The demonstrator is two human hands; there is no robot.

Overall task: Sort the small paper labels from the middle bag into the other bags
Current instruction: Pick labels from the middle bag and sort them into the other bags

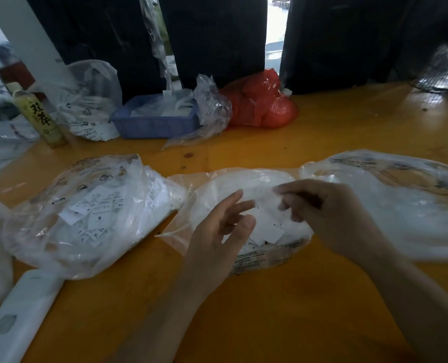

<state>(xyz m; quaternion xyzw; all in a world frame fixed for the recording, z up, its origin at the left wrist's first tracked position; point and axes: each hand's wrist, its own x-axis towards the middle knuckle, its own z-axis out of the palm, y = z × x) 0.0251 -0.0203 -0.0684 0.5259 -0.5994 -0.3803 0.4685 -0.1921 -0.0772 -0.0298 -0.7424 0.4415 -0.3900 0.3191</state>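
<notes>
We are mid-pick over the middle bag [244, 184], where loose paper labels [266, 229] lie in its open mouth. Left hand [217, 231] hovers with fingers spread, holding nothing. Right hand [322, 210] has fingers curled, seemingly pinching a label, though blur hides it. Next: read the size, then drop into left bag [86, 205] or right bag [388, 200].

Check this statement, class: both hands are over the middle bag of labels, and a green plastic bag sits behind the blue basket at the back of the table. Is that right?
One detail is wrong. In the head view the plastic bag is red, not green, and it sits behind the blue basket. The rest holds: the left hand and right hand are over the middle bag of labels.
</notes>
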